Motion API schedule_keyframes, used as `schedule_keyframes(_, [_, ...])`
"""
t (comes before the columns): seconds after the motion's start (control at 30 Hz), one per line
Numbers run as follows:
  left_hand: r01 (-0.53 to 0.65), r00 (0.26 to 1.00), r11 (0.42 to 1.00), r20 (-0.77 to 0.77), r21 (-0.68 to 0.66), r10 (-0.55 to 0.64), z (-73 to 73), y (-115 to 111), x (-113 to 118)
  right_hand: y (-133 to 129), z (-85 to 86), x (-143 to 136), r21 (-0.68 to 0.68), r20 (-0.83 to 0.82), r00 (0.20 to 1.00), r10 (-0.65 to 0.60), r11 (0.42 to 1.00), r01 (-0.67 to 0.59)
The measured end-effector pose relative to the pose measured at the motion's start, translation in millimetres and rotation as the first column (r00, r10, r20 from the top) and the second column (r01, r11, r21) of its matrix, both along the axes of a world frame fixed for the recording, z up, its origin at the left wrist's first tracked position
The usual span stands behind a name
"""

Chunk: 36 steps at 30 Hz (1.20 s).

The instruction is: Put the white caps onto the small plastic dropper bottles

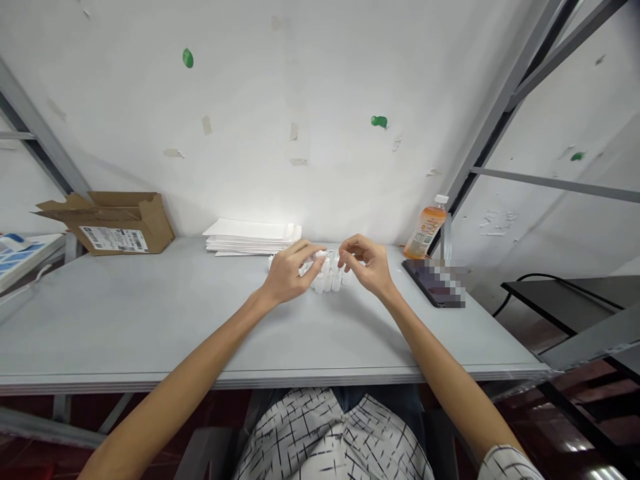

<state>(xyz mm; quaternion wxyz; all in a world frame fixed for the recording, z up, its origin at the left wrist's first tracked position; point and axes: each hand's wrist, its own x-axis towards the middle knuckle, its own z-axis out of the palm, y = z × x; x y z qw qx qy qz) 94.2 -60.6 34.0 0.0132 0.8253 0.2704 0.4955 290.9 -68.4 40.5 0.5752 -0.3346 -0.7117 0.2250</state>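
Note:
Small white, partly see-through tube-like pieces [327,280] lie bunched on the grey table between my two hands. My left hand [293,272] is at the left of the bunch, palm down, with thumb and fingers bent together over it. Something whitish shows near those fingertips, too small to name. On the other side, my right hand [367,263] is raised a little, its thumb and forefinger closed in a pinch above the right end of the pieces. What that pinch holds, if anything, cannot be made out. My left hand hides part of the bunch.
Behind my left hand lies a stack of white flat cards or envelopes [250,237]. An opened cardboard box [120,223] stands at the back left. To the right are an orange drink bottle [426,230] and a dark phone [433,283]. A white wall [330,180] rises behind the table [175,333].

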Motion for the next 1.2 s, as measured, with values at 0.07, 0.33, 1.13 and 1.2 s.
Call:
schedule_keyframes(0.07, [-0.008, 1.0, 1.0, -0.014, 0.003, 0.008, -0.9, 1, -3, -1, 1.8, 1, -0.064, -0.023, 0.998, 0.061, 0.996, -0.062])
schedule_keyframes(0.33, [-0.041, 0.999, 0.993, -0.022, 0.114, 0.044, -8.8, 3, 3, 1, 5.1, 6, -0.098, -0.022, 1.0, -0.004, 0.995, 0.002])
schedule_keyframes(1.13, [-0.02, 0.998, 0.974, 0.056, 0.227, 0.007, -16.0, 9, 5, 4, -7.8, -2, 0.235, 0.211, 0.968, -0.136, 0.968, 0.085])
schedule_keyframes(1.2, [-0.008, 0.999, 0.974, 0.054, 0.225, -0.005, -16.4, 9, 6, 5, -9.4, -3, 0.187, 0.226, 0.969, -0.099, 0.981, 0.056])
